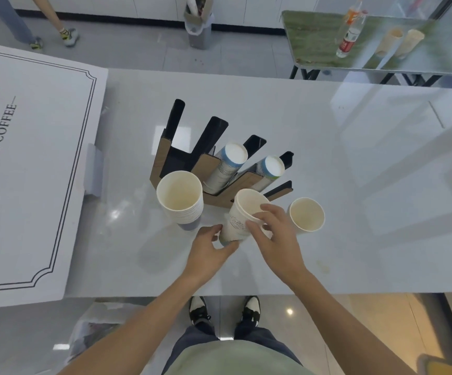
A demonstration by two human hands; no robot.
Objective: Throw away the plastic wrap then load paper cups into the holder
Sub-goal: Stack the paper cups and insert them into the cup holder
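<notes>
A black and brown cup holder (219,161) with slanted slots stands mid-table; two slots hold stacks of white-and-blue paper cups (229,166), upside down with their bases up. My left hand (210,249) grips the bottom of a tilted paper cup stack (239,220) just in front of the holder. My right hand (273,234) pinches the rim of the same stack. A tall nested stack of cups (180,197) stands upright to the left. A single cup (306,215) stands to the right. No plastic wrap shows on the table.
A large white sign board (30,158) covers the table's left end. A grey bin (199,28) stands on the floor beyond the table. A green side table (354,50) at back right carries a bottle and cups. Another person's legs are at top left.
</notes>
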